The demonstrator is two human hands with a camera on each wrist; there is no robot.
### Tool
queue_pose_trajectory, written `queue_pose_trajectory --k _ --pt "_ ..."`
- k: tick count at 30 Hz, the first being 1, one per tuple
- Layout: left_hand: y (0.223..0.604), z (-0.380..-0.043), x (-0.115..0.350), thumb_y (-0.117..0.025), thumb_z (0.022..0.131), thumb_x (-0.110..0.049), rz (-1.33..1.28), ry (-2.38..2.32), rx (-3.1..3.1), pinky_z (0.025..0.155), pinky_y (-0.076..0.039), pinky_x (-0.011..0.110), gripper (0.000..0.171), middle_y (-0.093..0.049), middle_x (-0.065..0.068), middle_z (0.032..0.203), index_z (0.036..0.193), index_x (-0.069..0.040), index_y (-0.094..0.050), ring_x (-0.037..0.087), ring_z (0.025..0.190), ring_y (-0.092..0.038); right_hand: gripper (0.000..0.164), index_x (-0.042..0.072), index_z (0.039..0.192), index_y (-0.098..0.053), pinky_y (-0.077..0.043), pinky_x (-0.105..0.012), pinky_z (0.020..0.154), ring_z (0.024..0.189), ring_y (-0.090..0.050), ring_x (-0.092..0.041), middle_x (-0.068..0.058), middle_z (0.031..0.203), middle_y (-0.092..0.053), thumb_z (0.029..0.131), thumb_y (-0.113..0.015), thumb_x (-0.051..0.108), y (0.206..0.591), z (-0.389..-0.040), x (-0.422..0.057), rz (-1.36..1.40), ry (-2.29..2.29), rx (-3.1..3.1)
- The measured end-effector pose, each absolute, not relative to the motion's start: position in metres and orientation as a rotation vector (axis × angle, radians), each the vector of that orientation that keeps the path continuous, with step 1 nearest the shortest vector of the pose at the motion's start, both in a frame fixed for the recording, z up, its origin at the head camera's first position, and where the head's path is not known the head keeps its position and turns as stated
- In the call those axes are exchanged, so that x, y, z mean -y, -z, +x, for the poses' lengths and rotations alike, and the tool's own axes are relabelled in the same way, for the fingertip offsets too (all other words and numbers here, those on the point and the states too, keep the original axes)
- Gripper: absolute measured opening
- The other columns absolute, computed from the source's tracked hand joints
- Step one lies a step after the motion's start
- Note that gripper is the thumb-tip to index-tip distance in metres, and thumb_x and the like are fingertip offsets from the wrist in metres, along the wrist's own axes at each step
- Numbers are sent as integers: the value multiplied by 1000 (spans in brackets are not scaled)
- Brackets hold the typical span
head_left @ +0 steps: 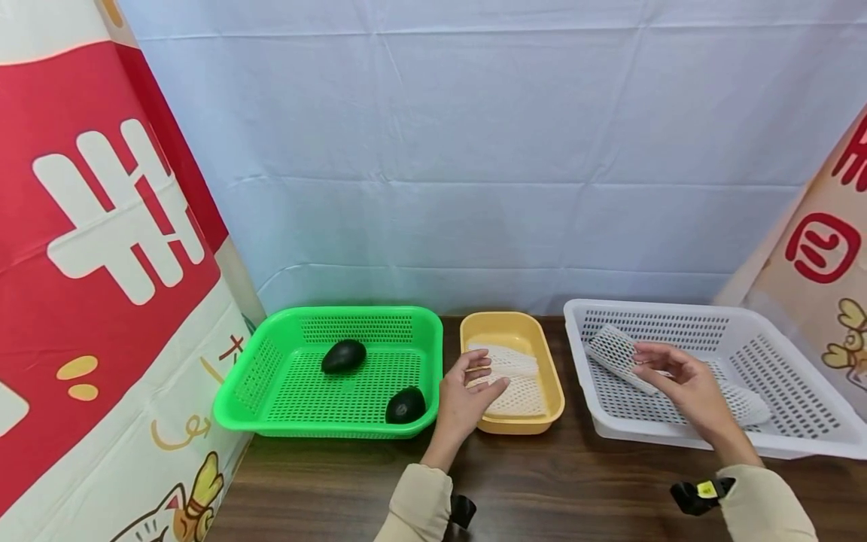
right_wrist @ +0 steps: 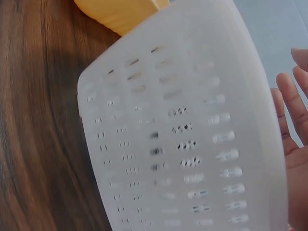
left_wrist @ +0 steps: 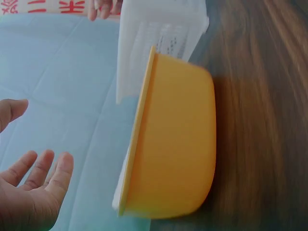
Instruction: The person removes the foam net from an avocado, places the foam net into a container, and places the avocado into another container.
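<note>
My left hand (head_left: 467, 399) hovers over the left side of a yellow tray (head_left: 555, 406), its fingers loosely bent with nothing between them. White foam net sleeves (head_left: 518, 388) lie flat inside that tray. My right hand (head_left: 687, 384) is above a white perforated basket (head_left: 650, 433), fingertips close beside a tubular foam net sleeve (head_left: 612, 354). In the right wrist view, the fingers (right_wrist: 291, 101) are apart and hold nothing. Another foam net (head_left: 745, 403), with a rounded shape, lies partly behind the right hand. Two dark avocados (head_left: 344, 356) sit apart in a green basket (head_left: 325, 433).
The three containers stand in a row on a dark wood table (head_left: 562, 482), the yellow tray in the middle. A pale blue cloth (head_left: 433, 150) hangs behind them. Printed red and white cloth (head_left: 88, 226) borders the left side, and a printed beige one (head_left: 813, 301) the right.
</note>
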State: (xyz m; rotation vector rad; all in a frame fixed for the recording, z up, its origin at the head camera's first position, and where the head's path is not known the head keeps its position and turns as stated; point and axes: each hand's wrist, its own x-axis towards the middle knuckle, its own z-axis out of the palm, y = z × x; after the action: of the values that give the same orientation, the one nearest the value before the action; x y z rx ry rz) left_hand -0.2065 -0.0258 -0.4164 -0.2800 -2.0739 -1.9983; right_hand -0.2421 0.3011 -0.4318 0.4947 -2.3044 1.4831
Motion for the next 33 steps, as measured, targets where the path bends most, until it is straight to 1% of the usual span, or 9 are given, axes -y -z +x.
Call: queue_pose_trajectory --k 5,8,10,17,20,24,28,31,33 --pt "438 -216 12 -75 72 -20 -254 1990 2104 76 -48 36 40 -58 -3 99 108 -19 -59 18 92 -58 34 -4 115 -54 -43 -16 66 86 -54 -12 -16 98 -57 81 -62 0 431 -238 -308 497 -1464 2285" --pt "443 -218 6 -76 71 -21 -253 1995 2114 77 -48 36 40 -58 -5 99 108 -21 -59 16 92 -58 34 -4 114 -54 -44 -16 66 85 -54 -13 -14 97 -58 81 -62 -2 431 -236 -312 494 -1480 2276" --pt "443 -217 2 -76 71 -19 -266 2019 2098 77 -47 38 40 -59 -3 99 107 -19 -59 17 91 -57 35 -4 114 -54 -44 -16 66 85 -55 -13 -11 96 -59 81 -62 -2 430 -236 -314 478 -1466 2285" --pt "419 -197 -6 -73 72 -9 -305 2098 2066 79 -45 44 39 -58 3 99 108 -9 -58 22 92 -57 37 -3 116 -53 -44 -16 67 84 -54 -11 -16 98 -58 81 -63 0 431 -232 -324 426 -1419 2323" --pt "422 -197 -10 -73 72 -9 -304 2115 2056 79 -46 43 38 -58 3 98 107 -9 -59 22 91 -57 38 -3 118 -52 -45 -16 67 86 -54 -11 -14 100 -57 81 -63 1 431 -230 -328 424 -1425 2339" --pt "439 -204 -18 -75 70 -12 -310 2116 2062 77 -48 38 39 -59 -1 98 106 -14 -60 21 91 -58 39 -3 119 -51 -45 -15 67 87 -54 -10 -12 100 -58 82 -62 1 431 -226 -333 422 -1434 2346" --pt "448 -209 -28 -77 69 -19 -319 2109 2086 75 -48 31 40 -58 -8 97 105 -20 -60 22 93 -57 40 -3 120 -50 -45 -14 67 88 -54 -10 -7 100 -58 82 -62 0 428 -222 -341 402 -1418 2351" --pt "451 -209 -32 -78 68 -25 -328 2090 2113 75 -48 30 42 -58 -10 98 106 -24 -60 19 93 -57 40 -1 120 -51 -44 -13 66 89 -53 -10 -6 104 -56 82 -63 3 428 -221 -345 349 -1393 2377" --pt "451 -208 -32 -77 68 -24 -329 2075 2129 75 -48 31 42 -58 -10 98 106 -25 -59 15 92 -57 39 -2 119 -51 -44 -13 66 90 -53 -12 -7 106 -55 82 -63 5 429 -222 -345 338 -1383 2383"
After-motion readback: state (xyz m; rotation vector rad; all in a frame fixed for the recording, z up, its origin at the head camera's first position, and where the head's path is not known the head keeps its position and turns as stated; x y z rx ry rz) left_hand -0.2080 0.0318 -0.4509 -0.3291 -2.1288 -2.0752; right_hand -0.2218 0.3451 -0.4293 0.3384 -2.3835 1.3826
